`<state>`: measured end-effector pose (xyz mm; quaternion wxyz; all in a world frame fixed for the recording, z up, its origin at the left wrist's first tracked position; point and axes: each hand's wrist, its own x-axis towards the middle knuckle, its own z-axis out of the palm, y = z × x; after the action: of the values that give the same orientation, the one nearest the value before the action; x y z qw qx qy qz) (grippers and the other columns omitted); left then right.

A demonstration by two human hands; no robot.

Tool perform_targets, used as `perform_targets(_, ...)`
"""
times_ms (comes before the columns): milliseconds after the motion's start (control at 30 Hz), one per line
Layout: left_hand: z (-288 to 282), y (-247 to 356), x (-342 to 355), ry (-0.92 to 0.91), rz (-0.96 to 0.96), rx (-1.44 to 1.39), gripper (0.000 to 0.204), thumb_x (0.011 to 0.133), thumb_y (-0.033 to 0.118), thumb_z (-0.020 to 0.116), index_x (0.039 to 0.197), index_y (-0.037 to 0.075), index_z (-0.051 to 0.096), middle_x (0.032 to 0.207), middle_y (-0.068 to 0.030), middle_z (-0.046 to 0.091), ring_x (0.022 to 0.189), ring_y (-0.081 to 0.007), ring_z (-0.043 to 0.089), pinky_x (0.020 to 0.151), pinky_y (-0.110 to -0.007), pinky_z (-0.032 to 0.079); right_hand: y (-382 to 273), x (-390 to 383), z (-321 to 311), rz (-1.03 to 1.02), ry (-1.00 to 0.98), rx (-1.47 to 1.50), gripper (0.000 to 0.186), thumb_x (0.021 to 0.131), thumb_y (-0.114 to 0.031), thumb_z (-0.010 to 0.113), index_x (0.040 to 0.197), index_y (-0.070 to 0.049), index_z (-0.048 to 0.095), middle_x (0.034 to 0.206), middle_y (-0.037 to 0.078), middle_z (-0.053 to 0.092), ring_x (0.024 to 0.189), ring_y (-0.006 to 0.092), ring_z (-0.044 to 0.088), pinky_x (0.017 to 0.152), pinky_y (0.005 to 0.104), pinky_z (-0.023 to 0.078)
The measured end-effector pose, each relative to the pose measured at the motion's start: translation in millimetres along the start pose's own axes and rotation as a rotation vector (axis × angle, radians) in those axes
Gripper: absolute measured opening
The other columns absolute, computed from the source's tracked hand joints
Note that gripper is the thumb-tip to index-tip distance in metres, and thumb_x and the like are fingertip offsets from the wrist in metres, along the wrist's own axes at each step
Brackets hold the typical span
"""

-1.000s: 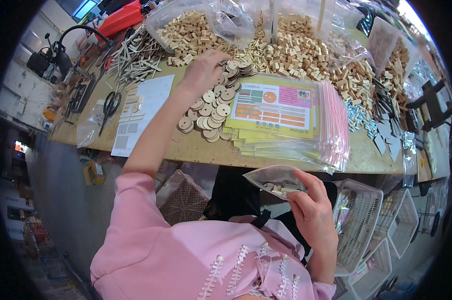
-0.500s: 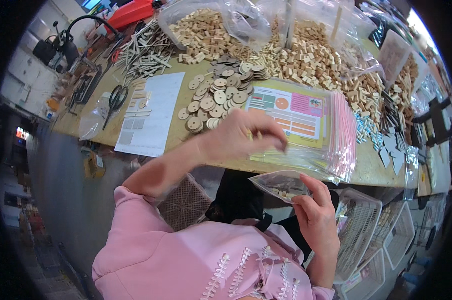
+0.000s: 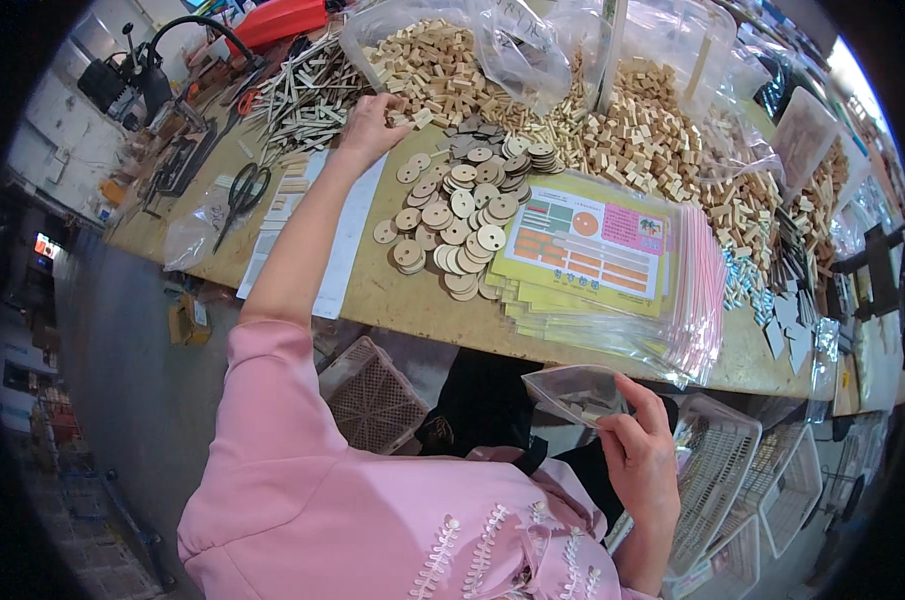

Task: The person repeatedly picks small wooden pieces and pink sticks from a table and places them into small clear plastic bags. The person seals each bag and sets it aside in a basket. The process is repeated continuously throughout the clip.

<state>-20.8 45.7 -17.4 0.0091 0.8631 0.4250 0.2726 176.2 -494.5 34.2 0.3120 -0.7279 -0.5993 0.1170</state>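
Observation:
My left hand [image 3: 375, 124] reaches across the bench to the near left edge of a heap of small pale wooden blocks [image 3: 431, 62]. Its fingers are bent and closed on wooden blocks at the fingertips; how many is hidden. Down at the bench's front, my right hand [image 3: 641, 440] pinches the edge of a clear plastic bag [image 3: 579, 388] between thumb and fingers. The bag's mouth gapes, and a few small wooden pieces lie inside. Round wooden discs with holes [image 3: 461, 205] are piled just right of my left forearm.
Printed yellow cards in clear bags [image 3: 585, 245] are stacked at the bench front. Scissors [image 3: 241, 195] and a white sheet [image 3: 343, 270] lie left. Thin wooden sticks [image 3: 308, 95] sit behind. More blocks [image 3: 638, 120] heap right. White plastic baskets [image 3: 718, 470] stand below the bench.
My left hand has swung from above the bag, away and leftward to the block heap. My right hand still holds the bag, nearly in place. The view has shifted slightly.

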Motion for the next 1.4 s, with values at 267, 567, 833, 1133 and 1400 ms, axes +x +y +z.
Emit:
perform_targets(267, -4.6, 2.5, -12.9, -0.269, -0.004, -0.384, 0.03, 0.085, 0.007, 0.073, 0.114, 0.006, 0.067, 0.113, -0.0092, 0.06, 0.095, -0.0185, 0.065, 0.091, -0.031, 0.054, 2.9, 2.7, 3.5, 0.001, 0.013, 0.0, 0.014, 0.078, 0.004, 0.075, 0.089, 0.001, 0.067, 0.129, 0.021, 0.063, 0.118, 0.0408, 0.061, 0.096, 0.0453, 0.053)
perform_targets(567, -9.2, -2.0, -23.4, -0.363, -0.198, -0.762, 0.042, 0.086, -0.006, 0.062, 0.126, 0.007, 0.066, 0.099, 0.0037, 0.053, 0.084, -0.0056, 0.049, 0.075, -0.019, 0.044, 2.8, 4.0, 5.1, 0.003, -0.008, 0.018, 0.014, 0.078, 0.005, 0.075, 0.089, 0.001, 0.068, 0.13, 0.021, 0.063, 0.119, 0.0409, 0.061, 0.096, 0.045, 0.053)
perform_targets(833, -14.0, 14.8, -20.3, -0.323, -0.046, -0.455, 0.039, 0.087, -0.001, 0.064, 0.126, 0.005, 0.066, 0.099, 0.0026, 0.061, 0.083, -0.0037, 0.055, 0.072, -0.019, 0.045, 6.1, -2.1, 5.4, 0.029, 0.002, 0.021, 0.014, 0.078, 0.004, 0.076, 0.089, 0.001, 0.068, 0.13, 0.021, 0.063, 0.119, 0.0404, 0.061, 0.097, 0.0448, 0.053)
perform_targets(1133, -19.5, 0.4, -16.3, -0.174, -0.57, -1.668, 0.031, 0.095, 0.01, 0.067, 0.123, -0.003, 0.063, 0.11, -0.0101, 0.067, 0.091, -0.0157, 0.065, 0.069, -0.021, 0.055, 10.7, -5.0, 2.6, 0.046, 0.009, 0.038, 0.013, 0.079, 0.004, 0.075, 0.089, 0.001, 0.067, 0.13, 0.021, 0.064, 0.119, 0.0407, 0.061, 0.097, 0.0451, 0.053)
perform_targets(1400, -18.8, 4.8, -16.7, -0.251, -0.784, -1.854, 0.024, 0.099, 0.022, 0.066, 0.111, 0.001, 0.062, 0.104, -0.01, 0.064, 0.089, -0.0203, 0.066, 0.059, -0.022, 0.051, 12.5, -1.7, 4.8, 0.018, 0.022, 0.043, 0.013, 0.079, 0.004, 0.075, 0.089, 0.001, 0.067, 0.129, 0.02, 0.064, 0.119, 0.0405, 0.062, 0.097, 0.0447, 0.053)
